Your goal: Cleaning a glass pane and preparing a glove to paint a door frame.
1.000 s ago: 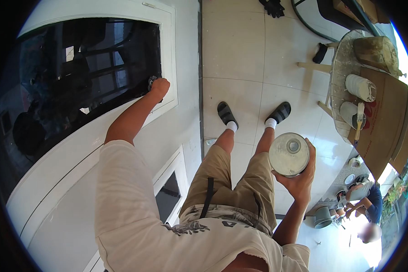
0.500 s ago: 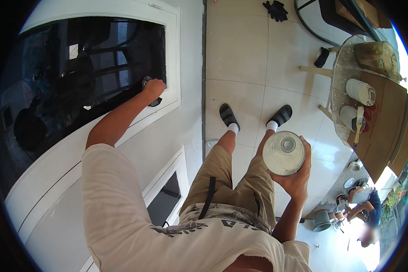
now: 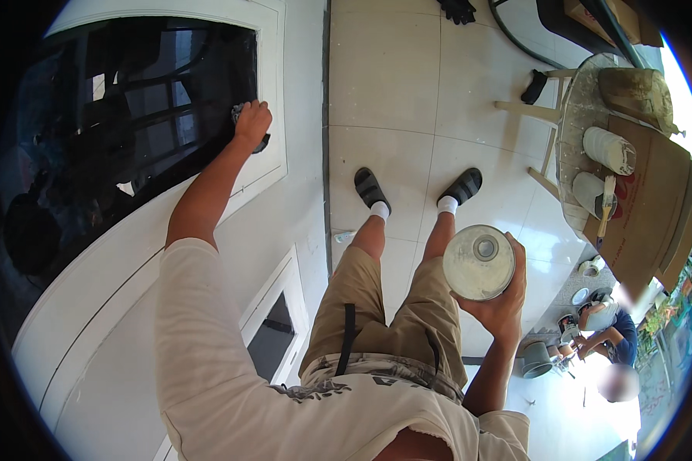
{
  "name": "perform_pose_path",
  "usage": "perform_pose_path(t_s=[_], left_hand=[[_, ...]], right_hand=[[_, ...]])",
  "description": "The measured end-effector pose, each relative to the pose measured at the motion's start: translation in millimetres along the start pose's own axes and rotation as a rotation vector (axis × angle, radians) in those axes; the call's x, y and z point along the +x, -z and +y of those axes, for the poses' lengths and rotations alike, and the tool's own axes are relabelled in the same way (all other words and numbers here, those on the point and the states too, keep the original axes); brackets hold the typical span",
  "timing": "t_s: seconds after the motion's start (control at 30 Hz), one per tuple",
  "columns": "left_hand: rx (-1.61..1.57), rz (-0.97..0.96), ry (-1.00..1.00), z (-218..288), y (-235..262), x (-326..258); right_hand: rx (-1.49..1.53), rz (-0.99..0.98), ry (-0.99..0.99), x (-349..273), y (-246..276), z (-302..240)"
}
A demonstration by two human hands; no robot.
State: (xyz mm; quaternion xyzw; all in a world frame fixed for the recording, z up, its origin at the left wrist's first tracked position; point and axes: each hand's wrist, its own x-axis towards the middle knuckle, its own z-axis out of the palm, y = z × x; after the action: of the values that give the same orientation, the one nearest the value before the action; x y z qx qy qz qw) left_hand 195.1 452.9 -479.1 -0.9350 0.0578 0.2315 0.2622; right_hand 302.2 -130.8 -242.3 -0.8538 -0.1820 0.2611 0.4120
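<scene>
My left arm reaches out to a dark glass pane [image 3: 142,100] with a white frame [image 3: 271,84]. The left hand [image 3: 254,121] is closed on a bunched dark rag [image 3: 262,144], at the pane's right edge where glass meets frame. Part of the rag is hidden under the fingers. At waist height in front of me, my right hand [image 3: 506,307] grips a round metal can [image 3: 469,269] by its side. The can's pale, smeared top faces up and has a small round cap in it.
To the right stands a stained round-topped stool [image 3: 573,115] holding white tubs [image 3: 609,150], a brush [image 3: 607,207] and a dirty container [image 3: 634,96]. Cardboard [image 3: 646,215] lies beside them. Black gloves [image 3: 457,11] rest on the tiles. Another person [image 3: 619,338] sits low at right, near a bucket [image 3: 537,359].
My left hand with the rag has slid a little farther up along the pane's right edge and toward the frame. The right hand keeps holding the can in nearly the same place.
</scene>
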Motion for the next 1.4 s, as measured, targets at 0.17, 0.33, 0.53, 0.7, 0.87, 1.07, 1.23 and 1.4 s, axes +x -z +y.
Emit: perform_pose_path(t_s=[0.17, 0.33, 0.53, 0.7, 0.87, 1.07, 1.23, 1.4], left_hand=[[0.061, 0.143, 0.077, -22.3, 11.0, 24.6], [-0.078, -0.022, 0.092, 7.2, -2.1, -10.8], [-0.152, -0.259, 0.129, 29.9, 16.0, -28.3], [-0.511, -0.113, 0.214, 52.2, 78.2, -38.9], [-1.012, 0.109, 0.202, 115.1, 191.9, -24.9], [-1.431, 0.281, 0.215, 196.3, 317.4, -24.4], [-1.660, 0.222, 0.154, 234.9, 416.1, -32.1], [-1.821, 0.269, 0.043, 257.8, 469.8, -26.8]], right_hand=[[0.023, 0.001, 0.035, 1.0, -9.2, -7.4], [0.152, 0.029, 0.159, 2.2, -4.4, -24.8], [0.418, 0.157, 0.275, -4.3, 12.5, -31.6], [0.436, 0.230, 0.238, -10.6, 41.3, -37.0], [0.358, 0.372, 0.137, -22.3, 81.1, -48.6], [0.282, 0.472, 0.100, -39.0, 119.7, -34.8], [0.376, 0.499, 0.103, -63.6, 155.4, -26.4], [0.325, 0.495, 0.098, -91.0, 188.7, -22.5]])
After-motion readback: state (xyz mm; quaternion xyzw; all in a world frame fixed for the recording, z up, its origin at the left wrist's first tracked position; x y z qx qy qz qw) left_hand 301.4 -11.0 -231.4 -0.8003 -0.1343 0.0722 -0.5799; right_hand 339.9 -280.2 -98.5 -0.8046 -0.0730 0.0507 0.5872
